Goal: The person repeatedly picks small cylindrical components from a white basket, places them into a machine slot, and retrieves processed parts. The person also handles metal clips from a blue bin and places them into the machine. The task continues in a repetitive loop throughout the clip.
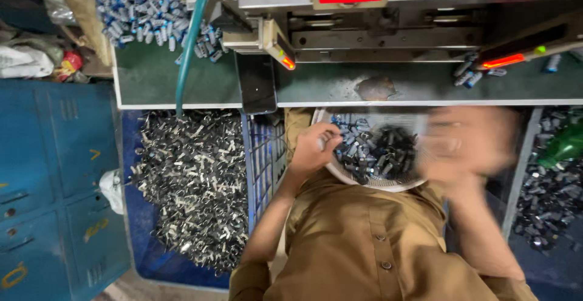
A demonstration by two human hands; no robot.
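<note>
The left hand [313,149] makes a narrow grip: its fingers curl at the left rim of a round pale bowl [340,176] and seem to pinch one small metal part [333,137], though the piece is nearly hidden by the fingertips. The right hand [467,140] is only a blur over the right side of the bowl, so I cannot tell if its grip is wide or narrow, or if it holds anything.

The bowl rests on the person's lap, just under the edge of the green tabletop [328,85], and it is full of small blue and dark metal pieces [376,152]. Because it only lies on the lap and leans toward the body, a strong push from the fast right hand could tip it and spill the pieces on the floor. The blurred hand may also drop its piece, or knock the tabletop edge.

Left of the person, a heap of silver clips [194,179] fills a blue crate [261,155]. A spilled part could mix there. Above, a machine [376,22] with red lights stands close, so fingers near it are a risk.
</note>
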